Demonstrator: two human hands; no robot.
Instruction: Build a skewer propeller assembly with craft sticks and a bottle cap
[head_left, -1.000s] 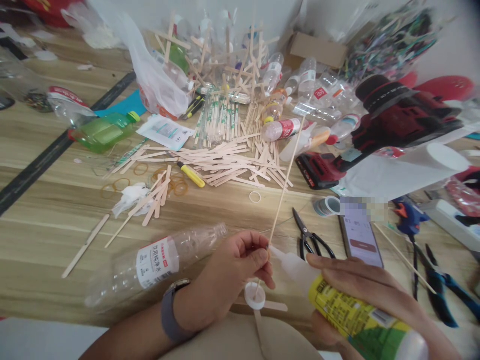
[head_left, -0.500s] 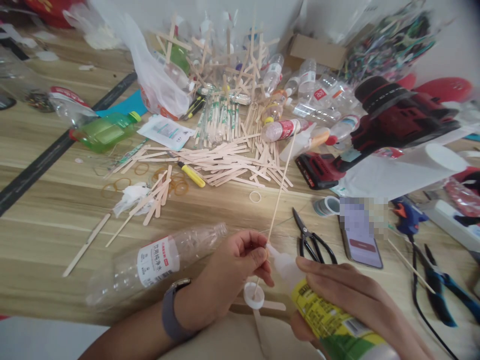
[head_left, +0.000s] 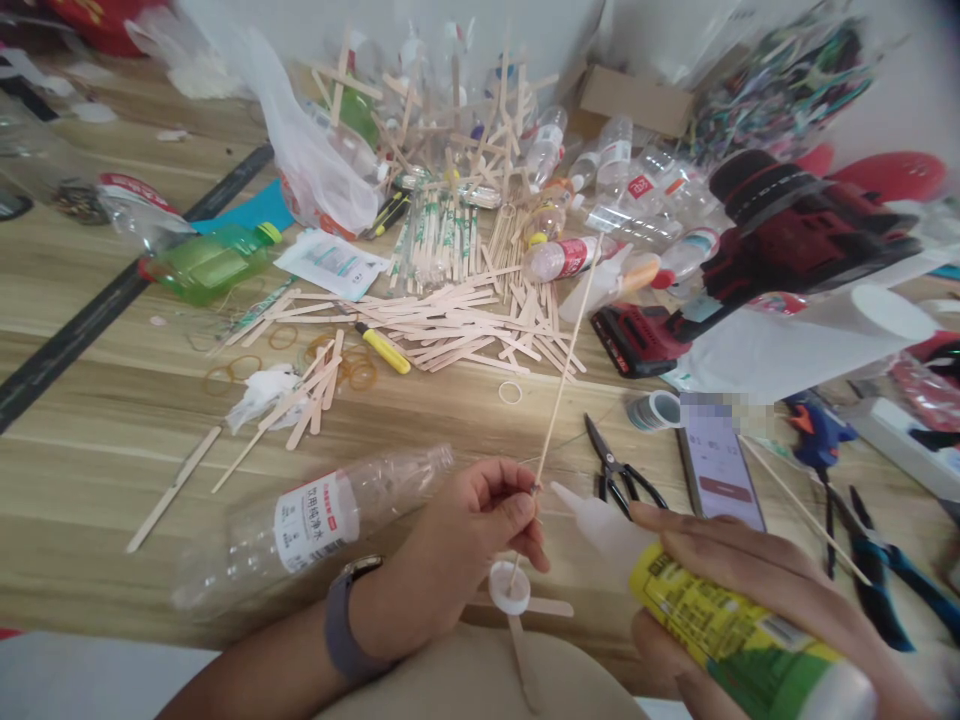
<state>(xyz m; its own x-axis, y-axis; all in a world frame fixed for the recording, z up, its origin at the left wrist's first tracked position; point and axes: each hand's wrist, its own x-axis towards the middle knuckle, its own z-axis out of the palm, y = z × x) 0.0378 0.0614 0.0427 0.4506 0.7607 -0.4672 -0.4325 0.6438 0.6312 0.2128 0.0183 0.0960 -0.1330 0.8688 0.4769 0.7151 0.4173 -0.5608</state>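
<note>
My left hand (head_left: pixel 491 525) pinches a long thin wooden skewer (head_left: pixel 568 365), which slants up and to the right. The skewer's lower end stands in a white bottle cap (head_left: pixel 509 588), with flat wooden sticks (head_left: pixel 523 655) beneath it. My right hand (head_left: pixel 750 590) is wrapped round a yellow and green glue bottle (head_left: pixel 731 625). Its white nozzle points left toward my left fingertips, with a small gap between them. An empty clear plastic bottle (head_left: pixel 315 525) lies on its side left of my left hand.
Black scissors (head_left: pixel 619 465) and a phone (head_left: pixel 720 470) lie beyond my right hand. A red power drill (head_left: pixel 795 240), a blue glue gun (head_left: pixel 817 430) and pliers (head_left: pixel 874 570) are at the right. Loose wooden sticks (head_left: pixel 450 325), a yellow knife (head_left: pixel 385 350) and several bottles lie farther back.
My right hand has drawn the glue bottle back to the right, so its nozzle no longer touches the skewer by my left fingertips. The skewer's top has tilted slightly right.
</note>
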